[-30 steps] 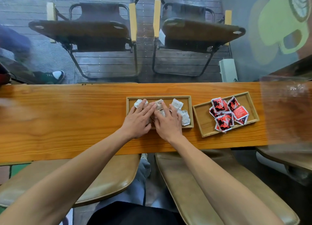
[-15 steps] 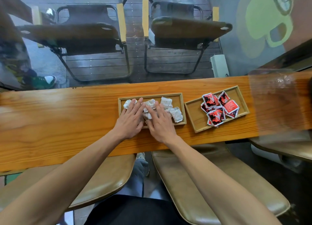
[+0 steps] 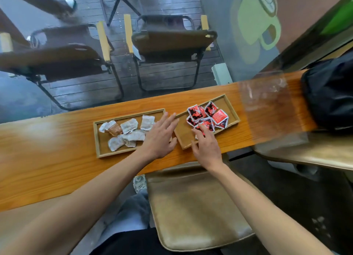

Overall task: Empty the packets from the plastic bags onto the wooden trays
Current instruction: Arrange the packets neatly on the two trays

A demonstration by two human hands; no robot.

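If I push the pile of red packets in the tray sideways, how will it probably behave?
The red packets look small, flat and glossy, so they would likely slide and scatter. The wooden tray has a low rim, which should probably stop them.

2 bare forearms, no sleeves; grey trousers [image 3: 133,207], pale sneaker [image 3: 140,184]

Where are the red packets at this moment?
In the head view, the red packets lie in the right wooden tray, right of the tray of white packets, with the right hand touching them.
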